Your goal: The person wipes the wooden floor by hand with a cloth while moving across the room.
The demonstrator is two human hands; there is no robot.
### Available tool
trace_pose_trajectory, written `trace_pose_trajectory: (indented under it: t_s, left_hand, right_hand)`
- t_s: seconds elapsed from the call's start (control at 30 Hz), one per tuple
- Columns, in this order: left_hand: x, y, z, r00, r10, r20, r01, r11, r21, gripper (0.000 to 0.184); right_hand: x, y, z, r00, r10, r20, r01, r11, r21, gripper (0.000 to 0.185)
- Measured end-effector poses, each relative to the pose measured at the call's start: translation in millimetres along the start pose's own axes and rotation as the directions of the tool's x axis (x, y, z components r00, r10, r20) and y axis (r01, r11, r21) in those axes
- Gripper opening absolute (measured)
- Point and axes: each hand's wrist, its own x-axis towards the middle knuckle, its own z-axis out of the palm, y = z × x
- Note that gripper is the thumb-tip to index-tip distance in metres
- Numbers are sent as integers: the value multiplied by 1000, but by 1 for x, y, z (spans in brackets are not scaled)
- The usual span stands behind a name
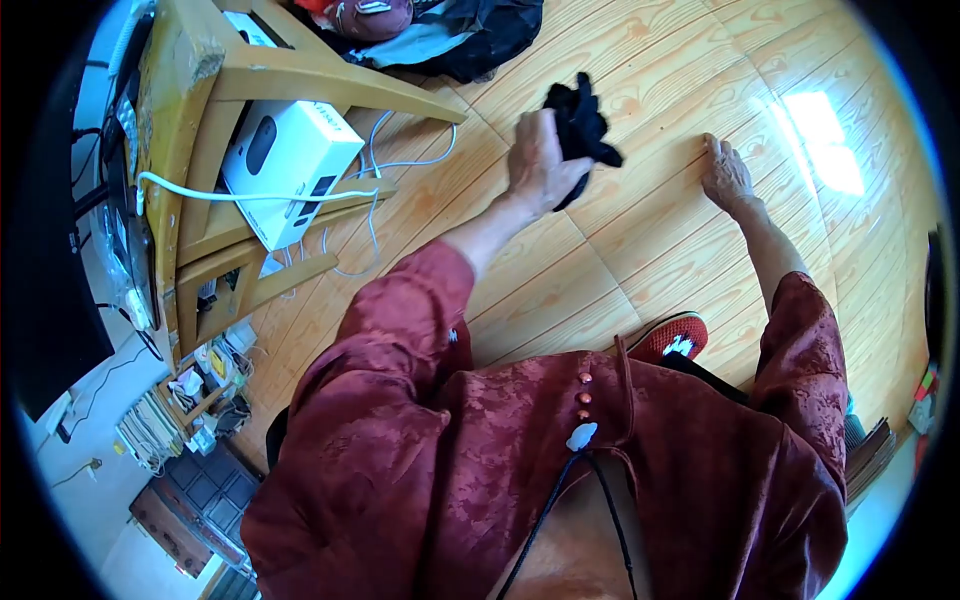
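My left hand [545, 170] is closed around a black glove [580, 125], soft and crumpled, with finger-like ends sticking out past my grip. It is held out in front of me above the wood-patterned floor [560, 275]. To the right, my right hand [728, 178] is stretched forward with its fingers extended and nothing visible in it. Below that hand is only floor; whether the fingertips touch it I cannot tell.
A yellow wooden desk frame [235, 75] stands at left, holding a white box [290, 165] and loose white cables [415, 160]. A dark bag [490, 40] lies at the top. My red shoe [675, 335] is below my hands. A dark monitor [50, 250] edges the far left.
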Motion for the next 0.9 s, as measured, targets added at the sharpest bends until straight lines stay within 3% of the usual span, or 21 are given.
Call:
trace_pose_trajectory:
  t_s: [0.13,0.27,0.33,0.4,0.53,0.63,0.73,0.9]
  left_hand:
    - [-35,-67,-24,987,-155,-29,158,969,190,73]
    - [-54,-114,-17,900,-412,-141,432,804,408,73]
    - [-31,-77,-14,808,-562,-176,588,753,295,73]
    - [-3,-57,0,781,-591,-203,625,734,268,76]
    - [61,-20,30,791,-605,-92,606,752,259,76]
    - [84,-3,55,913,-405,44,374,876,306,64]
    - [80,11,67,942,-280,186,236,945,228,71]
    - [53,12,32,991,-130,33,128,990,61,68]
  right_hand:
    - [0,0,-1,1000,-19,-8,19,1000,7,58]
    - [1,2,5,999,-15,-33,15,1000,0,57]
    - [2,3,3,1000,-14,-12,15,1000,2,58]
    - [1,0,2,1000,-25,3,25,1000,16,58]
    - [4,2,1,1000,-12,7,12,1000,14,59]
    - [2,-2,-5,1000,1,22,-1,1000,27,59]
    - [4,-4,-5,999,14,31,-15,999,38,59]
    - [2,-7,-6,999,25,38,-26,999,26,57]
